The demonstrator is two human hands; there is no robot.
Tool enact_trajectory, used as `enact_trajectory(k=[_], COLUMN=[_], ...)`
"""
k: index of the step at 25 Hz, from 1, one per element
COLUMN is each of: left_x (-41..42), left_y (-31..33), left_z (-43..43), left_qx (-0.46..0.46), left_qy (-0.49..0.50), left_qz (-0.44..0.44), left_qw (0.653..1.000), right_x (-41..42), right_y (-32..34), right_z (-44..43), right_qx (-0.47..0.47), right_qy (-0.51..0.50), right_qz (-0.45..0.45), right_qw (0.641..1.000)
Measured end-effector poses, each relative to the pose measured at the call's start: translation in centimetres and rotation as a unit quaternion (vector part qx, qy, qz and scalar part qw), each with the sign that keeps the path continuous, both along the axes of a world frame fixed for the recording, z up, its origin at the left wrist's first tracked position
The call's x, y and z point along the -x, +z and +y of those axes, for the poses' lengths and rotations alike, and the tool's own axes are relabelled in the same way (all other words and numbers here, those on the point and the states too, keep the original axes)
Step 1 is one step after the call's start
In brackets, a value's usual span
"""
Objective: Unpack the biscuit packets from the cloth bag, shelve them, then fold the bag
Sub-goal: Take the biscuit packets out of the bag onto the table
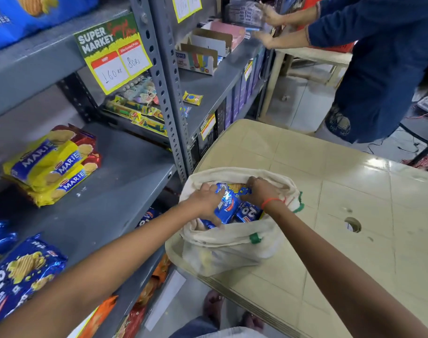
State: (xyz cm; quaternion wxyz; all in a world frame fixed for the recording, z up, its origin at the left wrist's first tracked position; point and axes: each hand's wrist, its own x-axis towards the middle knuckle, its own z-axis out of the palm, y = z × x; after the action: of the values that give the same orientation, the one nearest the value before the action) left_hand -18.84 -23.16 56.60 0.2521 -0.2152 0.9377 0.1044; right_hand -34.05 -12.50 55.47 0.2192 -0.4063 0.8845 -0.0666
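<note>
A cream cloth bag with green trim stands open on the near left corner of a beige plastic table. Blue biscuit packets fill its mouth. My left hand and my right hand are both inside the bag, closed around the topmost blue packet from either side. On the grey metal shelf to the left lie more blue packets at the near end and a stack of yellow Marie packets farther back.
A grey perforated shelf upright stands between the shelf and the table. A price sign hangs above. Another person in blue reaches to an upper shelf at the back right. The table has a round hole.
</note>
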Motion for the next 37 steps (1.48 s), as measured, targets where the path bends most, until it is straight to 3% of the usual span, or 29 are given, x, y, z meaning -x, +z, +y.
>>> enact_trajectory(k=[2,3,5,6,8,10,14,16,18,20,23,25,26,27,28,29,32,34,37], left_x=[0.2,0.2,0.2,0.3,0.6,1.0,1.5,1.4,0.9,0.1,-0.7,-1.1,-1.3,-1.4,-1.5,-1.8,-1.4,-0.3,3.1], left_y=[-0.6,-0.8,-1.1,-1.1,-0.5,0.6,4.6,6.4,7.3,7.3,6.3,5.9,6.0,6.0,6.2,6.4,7.3,8.1,8.6], left_z=[0.2,0.0,-0.5,-0.7,-0.8,-1.3,-3.2,-4.0,-4.0,-3.1,-1.1,0.1,0.3,1.2,1.6,1.6,2.6,4.3,7.9], left_qx=[-0.072,-0.072,-0.045,-0.043,-0.07,-0.091,-0.098,-0.13,-0.177,-0.211,-0.204,-0.207,-0.211,-0.212,-0.213,-0.222,-0.273,-0.311,-0.331], left_qy=[0.108,0.165,0.235,0.244,0.239,0.255,0.324,0.342,0.363,0.387,0.399,0.427,0.443,0.459,0.466,0.469,0.459,0.429,0.362], left_qz=[0.057,0.084,0.092,0.077,0.042,0.041,0.085,0.081,0.049,0.028,0.044,0.078,0.097,0.116,0.127,0.136,0.167,0.189,0.197], left_qw=[0.99,0.98,0.967,0.966,0.968,0.962,0.937,0.927,0.914,0.897,0.893,0.877,0.866,0.855,0.849,0.844,0.829,0.827,0.849], right_x=[-1.6,-2.7,-4.9,-5.5,-6.3,-6.5,-5.8,-6.1,-6.4,-6.6,-7.8,-9.6,-10.2,-10.0,-9.7,-9.4,-6.2,-3.6,-0.1], right_y=[-1.0,-1.7,-2.4,-2.9,-3.1,-1.8,1.5,3.1,4.0,3.9,2.7,1.6,0.5,-0.1,-0.5,-0.1,2.5,4.0,5.2], right_z=[0.1,0.2,0.4,0.4,0.3,-0.2,0.7,1.7,2.5,3.1,3.9,4.5,4.7,5.8,6.3,6.6,8.0,9.7,13.5], right_qx=[-0.015,-0.011,0.05,0.083,0.128,0.171,0.181,0.188,0.198,0.196,0.112,0.006,-0.021,-0.009,0.032,0.099,0.25,0.273,0.314], right_qy=[-0.058,-0.099,-0.221,-0.282,-0.374,-0.41,-0.348,-0.278,-0.195,-0.153,-0.135,-0.013,0.044,0.07,0.069,0.031,-0.147,-0.227,-0.251], right_qz=[-0.061,-0.151,-0.379,-0.44,-0.499,-0.535,-0.67,-0.703,-0.695,-0.64,-0.527,-0.353,-0.266,-0.243,-0.265,-0.343,-0.587,-0.64,-0.593], right_qw=[0.996,0.984,0.897,0.849,0.771,0.719,0.63,0.627,0.663,0.727,0.832,0.935,0.963,0.968,0.961,0.934,0.756,0.682,0.698])
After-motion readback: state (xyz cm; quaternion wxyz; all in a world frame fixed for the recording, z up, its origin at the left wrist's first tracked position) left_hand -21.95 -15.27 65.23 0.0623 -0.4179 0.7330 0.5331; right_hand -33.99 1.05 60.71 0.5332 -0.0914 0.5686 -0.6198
